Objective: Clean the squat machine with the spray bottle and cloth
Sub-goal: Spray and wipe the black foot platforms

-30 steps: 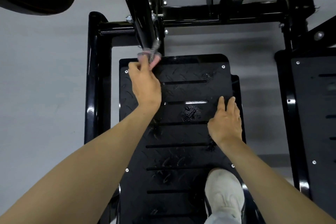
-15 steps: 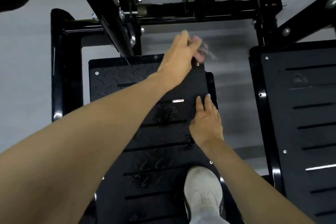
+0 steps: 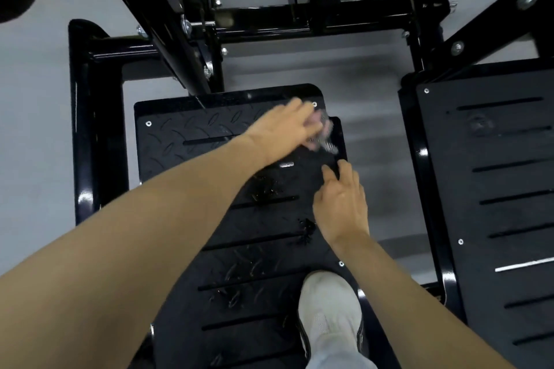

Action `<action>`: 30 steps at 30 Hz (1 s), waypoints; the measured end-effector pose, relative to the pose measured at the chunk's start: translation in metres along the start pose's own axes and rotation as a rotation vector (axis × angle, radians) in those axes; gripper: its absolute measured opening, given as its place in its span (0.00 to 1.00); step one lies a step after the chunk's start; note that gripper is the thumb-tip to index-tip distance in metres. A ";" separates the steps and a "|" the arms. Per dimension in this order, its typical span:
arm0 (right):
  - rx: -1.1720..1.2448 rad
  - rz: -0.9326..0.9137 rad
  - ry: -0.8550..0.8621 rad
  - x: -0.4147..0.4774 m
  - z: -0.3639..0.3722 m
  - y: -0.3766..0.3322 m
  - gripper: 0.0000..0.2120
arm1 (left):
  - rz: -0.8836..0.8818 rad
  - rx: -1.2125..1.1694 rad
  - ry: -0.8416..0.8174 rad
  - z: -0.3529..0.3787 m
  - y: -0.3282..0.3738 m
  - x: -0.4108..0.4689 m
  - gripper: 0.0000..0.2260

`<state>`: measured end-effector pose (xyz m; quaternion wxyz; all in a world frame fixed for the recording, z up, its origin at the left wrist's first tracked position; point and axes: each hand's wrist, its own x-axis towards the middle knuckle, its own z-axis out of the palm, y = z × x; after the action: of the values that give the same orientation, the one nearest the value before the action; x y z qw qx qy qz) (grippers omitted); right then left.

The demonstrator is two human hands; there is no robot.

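Note:
I look down on the squat machine's black tread-plate footplate [image 3: 180, 141]. My left hand [image 3: 281, 129] is closed on a small pink and grey cloth [image 3: 325, 136], blurred with motion, pressed on the plate's far right corner. My right hand [image 3: 341, 204] lies flat on the plate's right edge, fingers spread, holding nothing. Wet patches [image 3: 266, 189] glisten on the plate near its middle. No spray bottle is in view.
A second black footplate [image 3: 494, 204] lies to the right across a gap of grey floor [image 3: 380, 159]. Black frame tubes [image 3: 84, 129] and a crossbar [image 3: 299, 18] surround the plates. My white shoe [image 3: 329, 308] stands on the plate's near right part.
My left hand swept the cloth from the plate's far left corner to the far right, then drew it slightly nearer along the right edge. My right hand stayed planted on the plate.

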<state>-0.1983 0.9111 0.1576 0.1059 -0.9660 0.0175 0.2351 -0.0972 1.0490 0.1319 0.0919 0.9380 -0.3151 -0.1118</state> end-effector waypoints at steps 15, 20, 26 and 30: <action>-0.061 0.005 -0.022 -0.026 0.017 0.001 0.25 | -0.213 0.103 -0.006 0.006 0.013 -0.025 0.27; -0.057 0.029 -0.041 -0.028 0.019 -0.002 0.26 | -0.448 -0.120 0.023 0.016 0.057 -0.035 0.26; -0.059 0.020 -0.008 -0.033 0.026 -0.009 0.26 | -0.028 0.154 -0.045 0.018 0.040 -0.052 0.27; -0.062 0.019 -0.038 -0.038 0.030 -0.007 0.28 | -0.371 0.149 0.004 0.012 0.011 -0.061 0.27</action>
<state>-0.2451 0.9237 0.1500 0.0737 -0.9640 0.0175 0.2550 -0.1537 1.0766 0.1324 0.0009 0.9844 -0.1440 -0.1014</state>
